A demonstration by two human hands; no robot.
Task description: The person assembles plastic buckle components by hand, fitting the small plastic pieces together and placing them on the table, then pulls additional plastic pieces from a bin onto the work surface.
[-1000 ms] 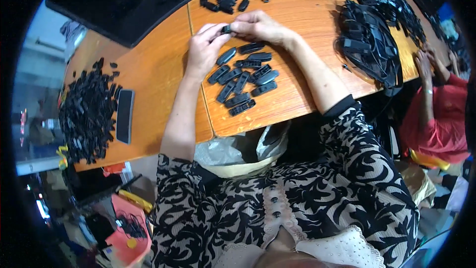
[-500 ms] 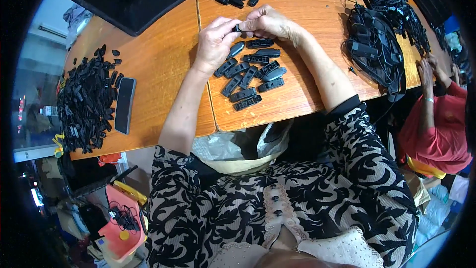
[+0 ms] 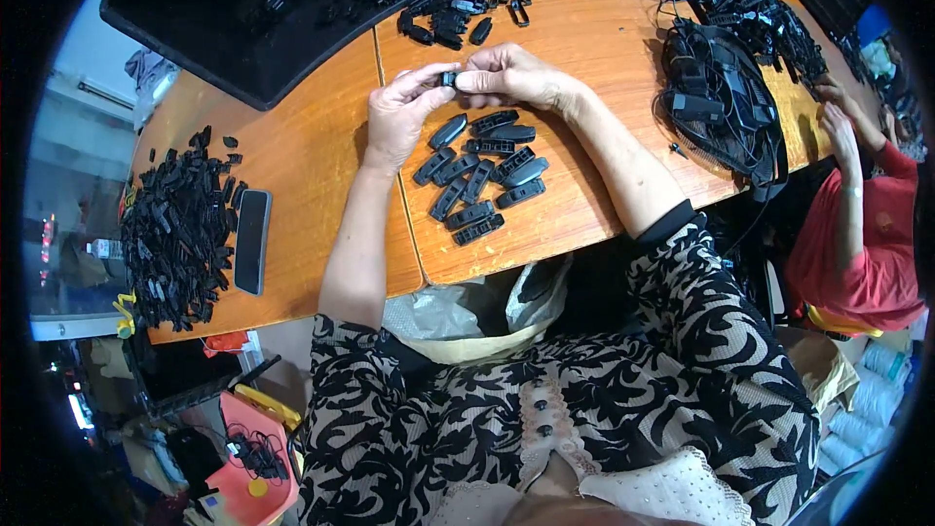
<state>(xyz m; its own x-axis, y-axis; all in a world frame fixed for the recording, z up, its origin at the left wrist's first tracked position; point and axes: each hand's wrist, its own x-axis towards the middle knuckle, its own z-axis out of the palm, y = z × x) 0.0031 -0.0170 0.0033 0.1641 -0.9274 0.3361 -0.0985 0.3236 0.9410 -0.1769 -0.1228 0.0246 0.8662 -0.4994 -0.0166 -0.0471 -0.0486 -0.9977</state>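
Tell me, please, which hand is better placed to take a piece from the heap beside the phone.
Probably the left hand: it is nearer the heap; the right hand is farther away. Both hands hold a small black part, though.

The left hand (image 3: pixel 399 117) and the right hand (image 3: pixel 520 78) hold together one small black plastic piece (image 3: pixel 448 80) between their fingertips. Nearer to the body, on the orange-brown wooden table (image 3: pixel 310 205), lies a loose group of oblong black plastic casings (image 3: pixel 477 181). Toward the left there is a big heap of small black parts (image 3: pixel 175 234), and just beside it a dark, flat, rectangular phone (image 3: pixel 252 242). A person in a red shirt (image 3: pixel 857 244) is near the right edge.
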